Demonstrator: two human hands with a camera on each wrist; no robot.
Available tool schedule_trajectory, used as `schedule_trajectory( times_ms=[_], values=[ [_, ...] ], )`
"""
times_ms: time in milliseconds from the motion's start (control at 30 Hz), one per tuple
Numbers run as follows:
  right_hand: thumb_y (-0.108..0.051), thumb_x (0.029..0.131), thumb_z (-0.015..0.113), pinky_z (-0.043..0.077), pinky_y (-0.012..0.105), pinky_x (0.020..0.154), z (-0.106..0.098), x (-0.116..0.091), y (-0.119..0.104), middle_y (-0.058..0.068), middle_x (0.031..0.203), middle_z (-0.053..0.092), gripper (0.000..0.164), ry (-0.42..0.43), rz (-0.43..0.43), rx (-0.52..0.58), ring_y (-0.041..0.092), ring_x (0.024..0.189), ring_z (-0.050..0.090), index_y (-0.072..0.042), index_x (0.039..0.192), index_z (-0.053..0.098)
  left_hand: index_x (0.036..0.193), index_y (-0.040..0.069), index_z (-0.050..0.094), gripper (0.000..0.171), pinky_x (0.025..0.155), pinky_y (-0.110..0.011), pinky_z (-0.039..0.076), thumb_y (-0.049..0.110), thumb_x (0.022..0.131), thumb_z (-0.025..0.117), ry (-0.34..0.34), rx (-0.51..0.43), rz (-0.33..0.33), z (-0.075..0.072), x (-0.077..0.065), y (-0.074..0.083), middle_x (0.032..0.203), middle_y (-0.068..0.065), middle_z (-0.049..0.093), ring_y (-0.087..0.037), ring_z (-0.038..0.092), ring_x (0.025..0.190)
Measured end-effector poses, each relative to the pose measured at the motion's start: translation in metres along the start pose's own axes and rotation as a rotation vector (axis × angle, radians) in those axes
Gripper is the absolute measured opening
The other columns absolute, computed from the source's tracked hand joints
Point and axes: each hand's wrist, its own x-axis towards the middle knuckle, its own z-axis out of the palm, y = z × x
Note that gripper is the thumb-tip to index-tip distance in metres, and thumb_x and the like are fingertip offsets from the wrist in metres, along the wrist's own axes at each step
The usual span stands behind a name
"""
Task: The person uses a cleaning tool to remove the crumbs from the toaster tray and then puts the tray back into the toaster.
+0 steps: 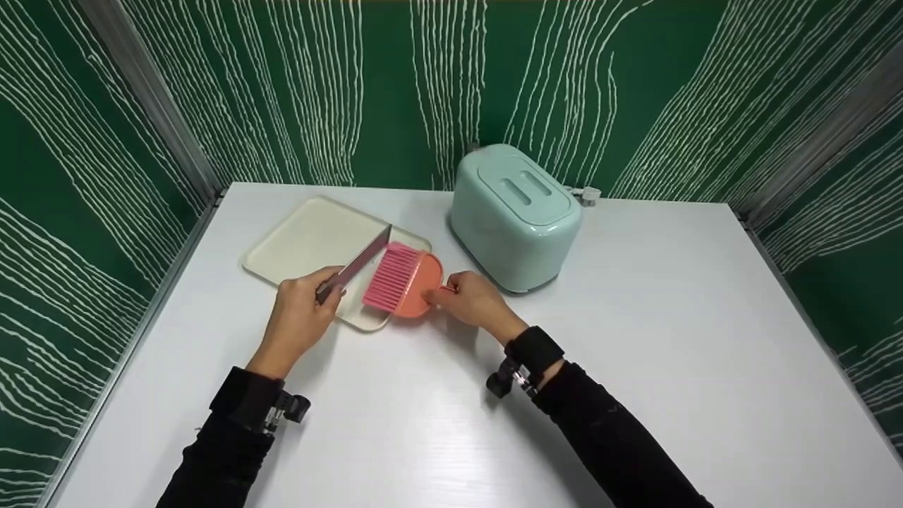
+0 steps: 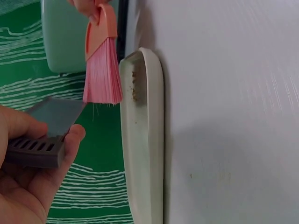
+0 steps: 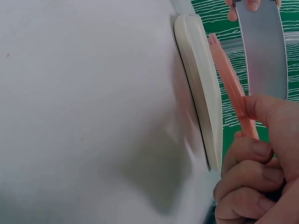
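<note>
My left hand grips the dark ridged handle of a flat grey metal scraper, thumb on top in the left wrist view. The blade slants over a cream tray. Between thumb and curled fingers, my right hand pinches a small orange hand brush. Its pink bristles point left, close to the blade and over the tray's right part. Brown crumbs lie inside the tray near its near right end.
Behind and right of the tray stands a mint-green toaster with its lid on. A white plug lies at the table's back edge. Green walls with white lines surround the white table. A few specks lie on the tabletop.
</note>
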Motion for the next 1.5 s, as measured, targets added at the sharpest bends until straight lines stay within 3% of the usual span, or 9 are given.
schedule_trajectory(
  times_ms=[167,400,800,1100,1500],
  values=[
    [-0.051,0.094,0.074,0.038,0.027,0.058,-0.003,-0.008,-0.012,-0.006,0.069,0.051,0.042,-0.010,0.036,-0.045,0.014,0.066,0.048,-0.021,0.072,0.054,0.123,0.000,0.079,0.029,0.070,-0.038,0.058,-0.004,0.095,0.071,0.013,0.010,-0.018,-0.001,0.001,-0.001,0.095,-0.016,0.083,-0.025,0.078,0.082],
    [-0.051,0.094,0.074,0.039,0.028,0.058,-0.003,-0.009,-0.016,-0.006,0.069,0.050,0.042,-0.003,0.034,-0.051,0.013,0.066,0.048,-0.021,0.073,0.055,0.123,0.000,0.079,0.030,0.066,-0.033,0.055,-0.005,0.095,0.072,0.014,0.012,-0.029,-0.001,0.000,-0.002,0.093,-0.017,0.082,-0.024,0.074,0.079],
    [-0.050,0.094,0.074,0.038,0.027,0.057,-0.004,-0.010,-0.013,-0.007,0.067,0.050,0.043,0.009,0.036,-0.014,0.012,0.063,0.048,-0.022,0.071,0.052,0.124,-0.001,0.078,0.032,0.075,-0.048,0.063,-0.007,0.093,0.073,-0.033,0.041,0.017,0.002,-0.002,0.001,0.103,-0.021,0.082,-0.032,0.078,0.088],
    [-0.051,0.094,0.074,0.036,0.028,0.057,-0.004,-0.011,-0.012,-0.008,0.064,0.045,0.047,0.006,-0.020,-0.083,0.012,0.061,0.045,-0.022,0.067,0.048,0.124,-0.001,0.079,0.032,0.078,-0.051,0.065,-0.009,0.094,0.070,0.012,0.074,0.055,0.000,0.000,0.003,0.105,-0.023,0.081,-0.035,0.081,0.095],
    [-0.051,0.094,0.074,0.039,0.028,0.059,-0.004,-0.014,-0.020,-0.006,0.069,0.050,0.041,-0.011,0.015,-0.034,0.014,0.066,0.048,-0.021,0.075,0.054,0.123,0.000,0.079,0.036,0.083,-0.055,0.064,-0.012,0.091,0.069,0.022,0.096,0.064,0.001,0.001,0.001,0.108,-0.024,0.081,-0.041,0.080,0.099]
  ],
)
